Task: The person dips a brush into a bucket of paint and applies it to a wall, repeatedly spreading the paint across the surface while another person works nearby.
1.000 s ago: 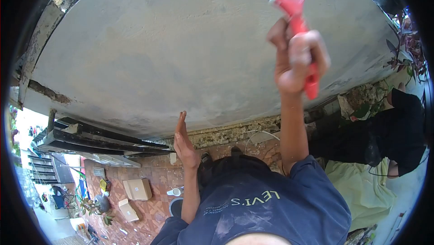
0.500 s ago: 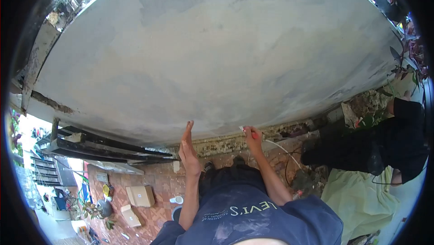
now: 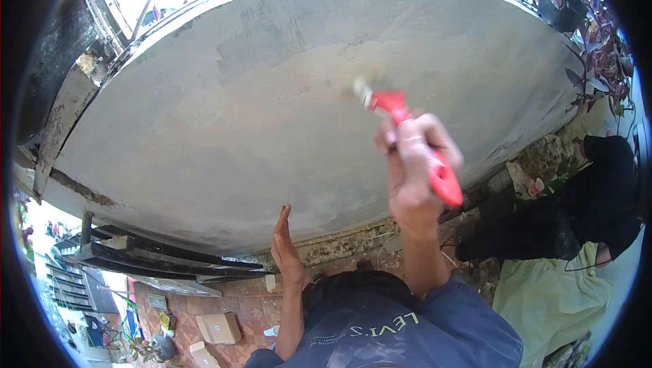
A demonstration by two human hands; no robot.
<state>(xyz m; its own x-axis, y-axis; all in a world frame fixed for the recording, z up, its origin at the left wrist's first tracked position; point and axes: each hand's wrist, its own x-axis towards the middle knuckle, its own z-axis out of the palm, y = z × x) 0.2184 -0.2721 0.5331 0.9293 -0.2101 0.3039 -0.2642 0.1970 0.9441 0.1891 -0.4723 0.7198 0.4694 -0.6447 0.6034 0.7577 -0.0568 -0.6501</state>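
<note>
A grey plastered wall (image 3: 292,130) with damp-looking patches fills most of the view. In front of its middle, my right hand (image 3: 418,164) is wrapped around the red handle of a paintbrush (image 3: 390,101). The pale bristle end points up and left at the wall; blur hides whether it touches. My left hand (image 3: 286,246) is held up by the lower part of the wall, fingers straight and together, holding nothing. Whether its palm rests on the surface cannot be told.
Dark metal bars (image 3: 156,259) run along the wall's foot at left. A person in black clothes (image 3: 543,218) is at right, above a pale green cloth (image 3: 550,300). Cardboard boxes (image 3: 219,328) lie on the tiled floor. Purple-leaved plants (image 3: 598,55) hang at upper right.
My right hand has risen with the paintbrush from the wall's foot to its middle. My left hand stays low near the wall, and the view has tilted up slightly.
</note>
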